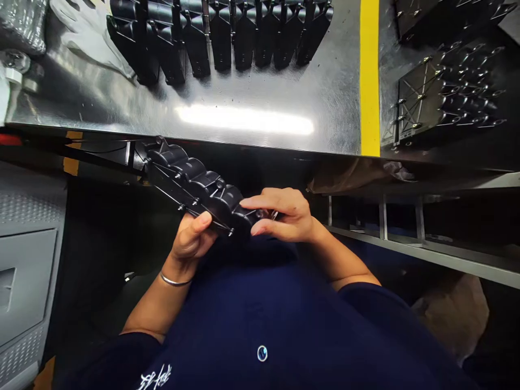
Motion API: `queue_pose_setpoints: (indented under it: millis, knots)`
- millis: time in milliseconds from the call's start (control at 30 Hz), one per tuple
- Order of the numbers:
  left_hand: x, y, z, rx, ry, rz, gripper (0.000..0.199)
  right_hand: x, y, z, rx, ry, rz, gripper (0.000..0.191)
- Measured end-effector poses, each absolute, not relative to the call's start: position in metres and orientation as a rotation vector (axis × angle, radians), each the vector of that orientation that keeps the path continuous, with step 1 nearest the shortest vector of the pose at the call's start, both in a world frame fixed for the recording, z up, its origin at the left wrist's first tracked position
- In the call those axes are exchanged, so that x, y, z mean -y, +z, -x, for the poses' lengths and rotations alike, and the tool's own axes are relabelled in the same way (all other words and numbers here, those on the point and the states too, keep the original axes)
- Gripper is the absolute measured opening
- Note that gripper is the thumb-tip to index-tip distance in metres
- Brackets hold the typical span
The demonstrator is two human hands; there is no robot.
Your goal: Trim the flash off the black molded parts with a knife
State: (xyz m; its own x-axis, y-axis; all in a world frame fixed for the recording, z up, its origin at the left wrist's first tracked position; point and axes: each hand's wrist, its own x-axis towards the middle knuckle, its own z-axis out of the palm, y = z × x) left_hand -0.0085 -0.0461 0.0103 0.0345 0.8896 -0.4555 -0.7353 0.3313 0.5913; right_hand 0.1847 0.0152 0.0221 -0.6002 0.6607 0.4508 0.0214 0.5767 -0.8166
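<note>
A black moulded plastic part (195, 184), with a row of rounded humps and small metal pins along its edge, is held tilted in front of my chest, below the bench edge. My left hand (193, 238) is closed around its lower side, thumb on the near face, with a metal bangle at the wrist. At the part's right end, my right hand (286, 214) has its forefinger on the top and its thumb below, pinching that corner. Something small and shiny shows by the right fingers, too small to name. The left fingers behind the part are hidden.
On the metal bench (260, 92) stands a row of similar black parts (244, 40), with white gloves (95, 40) to their left. Past a yellow stripe (369, 76) are stacked black parts (422, 100). A grey cabinet (24, 271) is at left, a metal rail (426, 252) at right.
</note>
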Motion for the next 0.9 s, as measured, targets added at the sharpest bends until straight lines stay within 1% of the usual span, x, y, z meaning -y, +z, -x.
queue_pose_setpoints:
  millis: [100, 167, 200, 233, 267, 333, 433, 533, 600, 767, 900]
  knots:
    - [0.035, 0.017, 0.01, -0.849, 1.363, -0.147, 0.042, -0.003, 0.012, -0.169, 2.034, 1.135, 0.335, 0.029]
    - [0.029, 0.021, 0.008, -0.901, 1.343, -0.095, 0.041, 0.002, 0.008, -0.162, 1.972, 1.221, 0.297, 0.022]
    - [0.027, 0.022, 0.006, -0.936, 1.302, -0.073, 0.044, 0.002, 0.009, -0.161, 1.912, 1.269, 0.345, 0.017]
    - [0.026, 0.023, 0.003, -0.963, 1.242, -0.048, 0.048, 0.002, 0.01, -0.161, 1.836, 1.306, 0.449, 0.018]
    - [0.026, 0.023, 0.001, -0.982, 1.177, -0.017, 0.051, 0.001, 0.012, -0.163, 1.749, 1.32, 0.597, 0.023]
    - [0.027, 0.022, -0.002, -0.981, 1.052, 0.054, 0.056, -0.004, 0.016, -0.169, 1.591, 1.272, 0.925, 0.029]
    - [0.029, 0.017, -0.002, -0.922, 0.871, 0.12, 0.064, -0.01, 0.014, -0.176, 1.559, 1.193, 1.16, 0.027]
    - [0.029, 0.012, 0.002, -0.887, 0.8, 0.132, 0.072, -0.01, 0.007, -0.177, 1.638, 1.196, 1.181, 0.027]
    - [0.028, 0.01, 0.003, -0.877, 0.809, 0.131, 0.072, -0.01, 0.005, -0.176, 1.656, 1.176, 1.181, 0.026]
    - [0.028, 0.012, 0.002, -0.849, 0.817, 0.136, 0.066, -0.01, 0.007, -0.174, 1.704, 1.1, 1.151, 0.029]
    - [0.031, 0.015, 0.003, -0.858, 0.874, 0.103, 0.059, -0.01, 0.006, -0.172, 1.769, 1.158, 1.082, 0.04]
